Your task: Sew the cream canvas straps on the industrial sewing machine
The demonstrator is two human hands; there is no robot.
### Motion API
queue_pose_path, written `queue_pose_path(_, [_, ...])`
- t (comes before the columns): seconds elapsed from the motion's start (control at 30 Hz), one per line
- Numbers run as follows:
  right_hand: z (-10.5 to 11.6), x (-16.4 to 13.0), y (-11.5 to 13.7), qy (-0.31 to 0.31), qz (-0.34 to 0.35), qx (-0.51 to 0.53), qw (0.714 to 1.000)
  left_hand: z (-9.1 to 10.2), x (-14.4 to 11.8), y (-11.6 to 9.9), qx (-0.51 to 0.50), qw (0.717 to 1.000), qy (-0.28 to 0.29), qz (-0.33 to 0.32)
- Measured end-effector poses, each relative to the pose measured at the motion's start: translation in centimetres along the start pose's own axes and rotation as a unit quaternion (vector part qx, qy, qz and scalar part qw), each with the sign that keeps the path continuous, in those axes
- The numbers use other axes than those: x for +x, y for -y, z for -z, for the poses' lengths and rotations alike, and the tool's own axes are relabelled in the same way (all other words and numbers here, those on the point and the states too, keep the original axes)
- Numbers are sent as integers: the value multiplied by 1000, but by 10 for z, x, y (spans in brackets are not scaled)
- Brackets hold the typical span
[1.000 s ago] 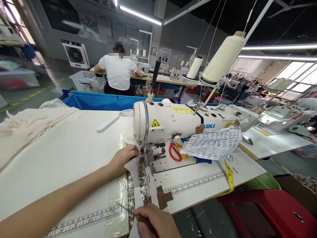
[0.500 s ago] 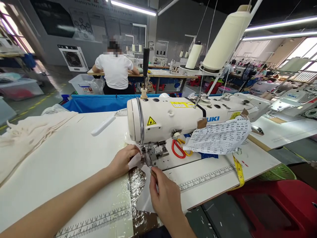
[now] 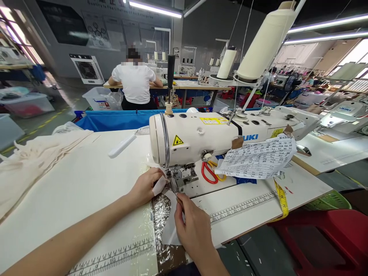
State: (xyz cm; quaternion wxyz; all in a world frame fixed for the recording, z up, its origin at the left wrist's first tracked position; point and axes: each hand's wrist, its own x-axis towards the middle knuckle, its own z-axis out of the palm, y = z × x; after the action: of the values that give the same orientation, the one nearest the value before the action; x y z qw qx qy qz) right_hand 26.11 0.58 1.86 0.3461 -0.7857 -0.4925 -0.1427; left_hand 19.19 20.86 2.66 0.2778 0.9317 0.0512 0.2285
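Observation:
My left hand (image 3: 145, 186) is beside the needle area of a white sewing machine (image 3: 189, 134), its fingers closed on a small piece of white fabric (image 3: 159, 186). From the right, my right hand (image 3: 194, 224) pinches slim metal tweezers (image 3: 174, 187), whose tips reach in by the presser foot; the exact tip contact is too small to make out. More thin white material (image 3: 171, 226) hangs down beneath and beside the right hand. A shiny clear-taped strip (image 3: 161, 211) covers the table edge between the two hands.
Red-handled scissors (image 3: 209, 173) lie behind the presser foot. A written paper sheet (image 3: 258, 159) leans on the machine; a yellow tape measure (image 3: 281, 199) hangs over the edge. Cream fabric (image 3: 37, 157) is piled left, near a white-handled tool (image 3: 122, 146). A person (image 3: 135, 84) sits ahead.
The small white fabric at my left fingers has turned and shows more of its face. Both hands stay by the presser foot; the whole view has shifted slightly.

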Motion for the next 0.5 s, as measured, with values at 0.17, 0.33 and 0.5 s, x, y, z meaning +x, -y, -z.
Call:
queue_pose_path(0.17, [2, 2, 2, 5, -6, 1, 1000, -2, 0, 1, 13, 1000, 4, 0])
queue_pose_path(0.33, [2, 4, 4, 10, 0, -27, 1000, -3, -1, -1, 40, 999, -1, -13])
queue_pose_path(0.5, [0, 3, 4, 28, 5, -39, 999, -3, -1, -1, 63, 998, -16, -27])
